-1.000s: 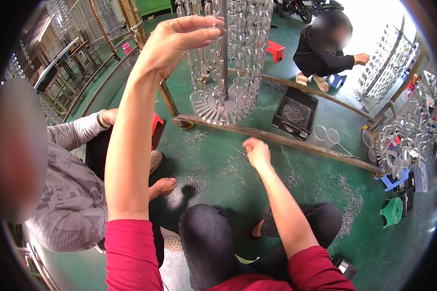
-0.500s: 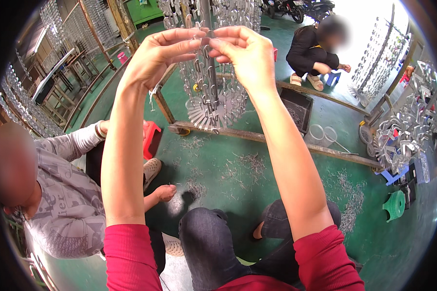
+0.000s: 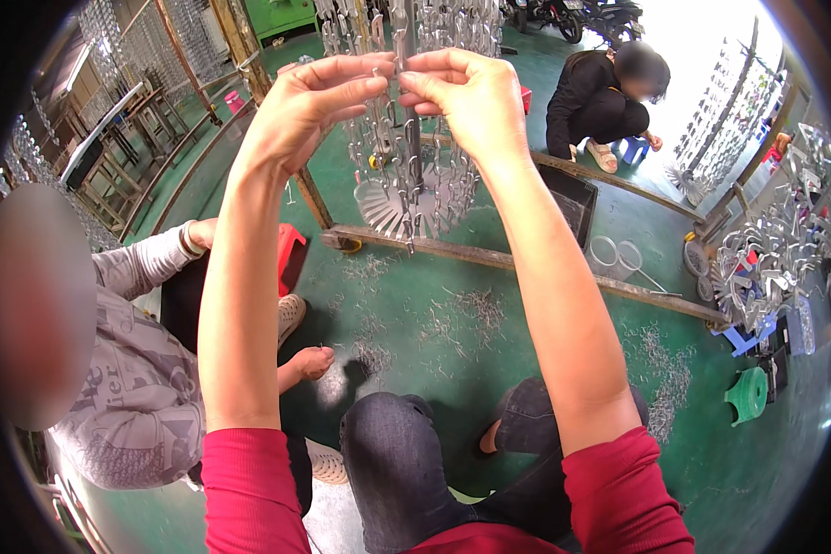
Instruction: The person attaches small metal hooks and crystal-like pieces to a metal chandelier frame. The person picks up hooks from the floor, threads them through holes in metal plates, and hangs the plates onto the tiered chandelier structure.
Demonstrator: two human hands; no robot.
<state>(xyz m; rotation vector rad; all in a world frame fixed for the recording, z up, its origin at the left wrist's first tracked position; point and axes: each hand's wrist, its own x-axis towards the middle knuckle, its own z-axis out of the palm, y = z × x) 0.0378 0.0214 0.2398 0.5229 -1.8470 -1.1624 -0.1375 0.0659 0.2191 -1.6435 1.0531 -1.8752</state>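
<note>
My left hand (image 3: 316, 102) and my right hand (image 3: 466, 92) are raised in front of a tall hanging rack. Their fingertips pinch close together, a narrow gap apart, beside the rack's grey upright pole (image 3: 415, 152). Whatever lies between the fingers is too small to make out. Strings of shiny curved metal hooks (image 3: 452, 138) hang around the pole, behind and below my hands. Under them sits a round slotted disc (image 3: 379, 201). Part of the rack is hidden by my hands.
A wooden frame rail (image 3: 415, 243) crosses before me, with clear cups (image 3: 604, 251) and a black tray (image 3: 568, 208) nearby. Loose metal hooks (image 3: 471, 314) litter the green floor. A co-worker (image 3: 129, 388) sits close at my left; another person (image 3: 596, 102) crouches beyond the rail.
The co-worker on the left has leaned closer. The crouching person has bent lower, one arm reaching down. The hanging hooks and disc appear slightly farther right; my hands stay nearly in place, still pinched.
</note>
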